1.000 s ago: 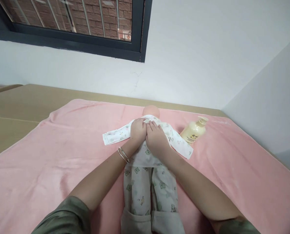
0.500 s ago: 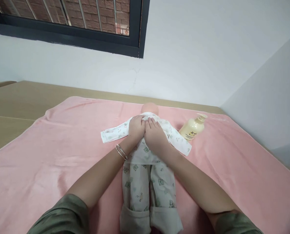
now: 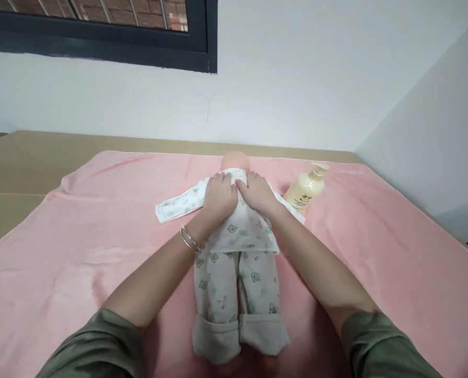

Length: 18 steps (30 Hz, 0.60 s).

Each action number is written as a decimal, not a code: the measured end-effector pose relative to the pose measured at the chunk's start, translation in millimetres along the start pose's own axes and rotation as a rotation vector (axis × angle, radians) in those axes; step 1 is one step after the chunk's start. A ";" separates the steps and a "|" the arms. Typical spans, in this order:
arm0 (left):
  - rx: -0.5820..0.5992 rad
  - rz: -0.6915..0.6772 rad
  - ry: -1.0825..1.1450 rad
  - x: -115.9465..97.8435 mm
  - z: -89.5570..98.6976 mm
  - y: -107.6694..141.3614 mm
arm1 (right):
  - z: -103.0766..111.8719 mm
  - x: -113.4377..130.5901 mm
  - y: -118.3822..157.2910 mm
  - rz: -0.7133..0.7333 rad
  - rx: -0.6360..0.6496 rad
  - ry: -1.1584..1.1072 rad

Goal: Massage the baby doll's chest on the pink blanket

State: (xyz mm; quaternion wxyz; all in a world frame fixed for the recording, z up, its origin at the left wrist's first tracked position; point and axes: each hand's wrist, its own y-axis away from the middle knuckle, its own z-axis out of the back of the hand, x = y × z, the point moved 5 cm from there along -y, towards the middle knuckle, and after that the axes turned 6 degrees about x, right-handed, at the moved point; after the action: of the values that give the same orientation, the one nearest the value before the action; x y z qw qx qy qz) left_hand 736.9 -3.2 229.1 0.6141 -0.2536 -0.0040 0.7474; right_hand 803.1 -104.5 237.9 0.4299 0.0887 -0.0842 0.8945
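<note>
A baby doll [image 3: 235, 160] lies on a pink blanket [image 3: 112, 226], its head toward the wall. It wears a white printed top [image 3: 240, 231] and matching trousers [image 3: 257, 278] with turned-up cuffs. My left hand [image 3: 220, 195] rests flat on the upper left of the top, by the shoulder. On the upper right of the top lies my right hand [image 3: 257, 192], its fingers stretched toward the other shoulder. The thumbs point at each other near the middle. Both palms are hidden from view, and neither hand grips anything visible.
A cream pump bottle [image 3: 305, 190] leans at a tilt on the blanket, right of the doll and near its sleeve. Behind are the wooden tabletop [image 3: 25, 163], a white wall [image 3: 281, 79] and a dark-framed window [image 3: 197, 44].
My hands have moved apart, from close together at the middle of the upper top out toward the doll's two shoulders. The camera view has shifted slightly.
</note>
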 end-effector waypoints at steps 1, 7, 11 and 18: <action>0.014 0.006 0.019 2.1 -0.3 -1.7 | 1.1 6.4 6.3 -0.017 0.017 0.052; 0.160 0.202 0.143 34.1 -2.3 -15.2 | 7.8 40.2 37.2 0.014 -0.004 0.268; 0.152 0.194 -0.017 23.7 3.1 -7.7 | 4.2 16.6 17.8 0.034 0.072 0.095; 0.068 0.012 -0.105 -13.0 5.2 6.3 | 1.3 -9.7 -3.1 0.063 0.077 0.029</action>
State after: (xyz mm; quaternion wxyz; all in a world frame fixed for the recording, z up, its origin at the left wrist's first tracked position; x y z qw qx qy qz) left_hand 730.6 -15.2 236.5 0.6167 -0.1931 -0.0095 0.7631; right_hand 811.6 -110.2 237.1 0.3989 0.0894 -0.0462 0.9115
